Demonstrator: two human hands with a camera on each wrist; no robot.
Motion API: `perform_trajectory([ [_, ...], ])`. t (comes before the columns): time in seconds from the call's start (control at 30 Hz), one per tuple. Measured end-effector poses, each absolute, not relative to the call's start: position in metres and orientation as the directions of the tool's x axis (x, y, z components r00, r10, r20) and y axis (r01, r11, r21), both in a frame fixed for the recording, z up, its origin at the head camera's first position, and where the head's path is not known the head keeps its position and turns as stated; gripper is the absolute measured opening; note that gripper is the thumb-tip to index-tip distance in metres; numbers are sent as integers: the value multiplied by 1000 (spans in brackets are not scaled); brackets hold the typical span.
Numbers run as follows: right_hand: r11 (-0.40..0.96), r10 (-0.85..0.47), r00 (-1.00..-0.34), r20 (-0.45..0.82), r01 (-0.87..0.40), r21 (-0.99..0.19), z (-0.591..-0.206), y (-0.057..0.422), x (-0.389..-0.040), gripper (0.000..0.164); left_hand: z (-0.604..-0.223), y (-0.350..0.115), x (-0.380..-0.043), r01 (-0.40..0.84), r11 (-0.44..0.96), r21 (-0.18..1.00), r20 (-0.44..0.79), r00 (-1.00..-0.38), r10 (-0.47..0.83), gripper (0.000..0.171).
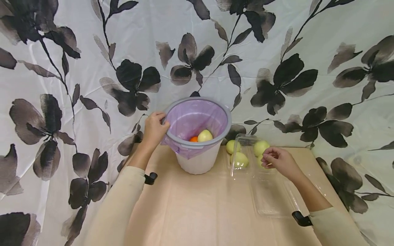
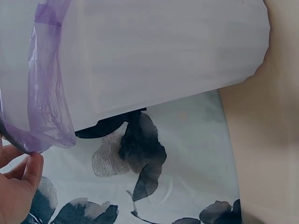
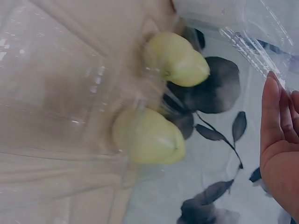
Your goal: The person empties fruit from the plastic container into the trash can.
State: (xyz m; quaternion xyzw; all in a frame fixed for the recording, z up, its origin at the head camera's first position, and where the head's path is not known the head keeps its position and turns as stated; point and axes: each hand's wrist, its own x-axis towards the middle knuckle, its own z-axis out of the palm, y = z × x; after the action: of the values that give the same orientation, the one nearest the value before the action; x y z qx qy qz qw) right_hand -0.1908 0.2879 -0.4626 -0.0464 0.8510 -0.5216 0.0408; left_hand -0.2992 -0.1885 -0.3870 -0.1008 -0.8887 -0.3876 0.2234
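My left hand (image 1: pixel 156 128) grips the grey rim (image 1: pixel 227 128) of a white bin (image 1: pixel 197 164) at its left side. A purple plastic bag (image 1: pixel 184 114) lines the bin and folds over the rim; the left wrist view shows my fingers at its hanging edge. Inside lie a pale yellow-green fruit (image 1: pixel 205 136) and an orange one (image 1: pixel 194 139). Right of the bin, my right hand (image 1: pixel 280 163) pinches the edge of a clear plastic container (image 3: pixel 254 46), tilted above the table. Several pale yellow-green fruits (image 1: pixel 239 160) sit around and behind it.
An open clear plastic tray (image 1: pixel 272 200) rests on the tan tabletop (image 1: pixel 191 208), below my right hand. White cloth (image 1: pixel 221 68) with dark flowers hangs behind the table and down both sides.
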Motion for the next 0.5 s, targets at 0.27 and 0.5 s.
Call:
perform_trajectory([
  [0.27, 461, -190, -965, -181, 75, -884, -498, 275, -181, 22, -388, -190, -300, 357, 679, 641, 482, -876, 5, 39],
  [0.5, 501, -241, -934, -264, 113, -858, -524, 267, -176, 15, -388, -190, -300, 345, 682, 645, 474, -880, -3, 39],
])
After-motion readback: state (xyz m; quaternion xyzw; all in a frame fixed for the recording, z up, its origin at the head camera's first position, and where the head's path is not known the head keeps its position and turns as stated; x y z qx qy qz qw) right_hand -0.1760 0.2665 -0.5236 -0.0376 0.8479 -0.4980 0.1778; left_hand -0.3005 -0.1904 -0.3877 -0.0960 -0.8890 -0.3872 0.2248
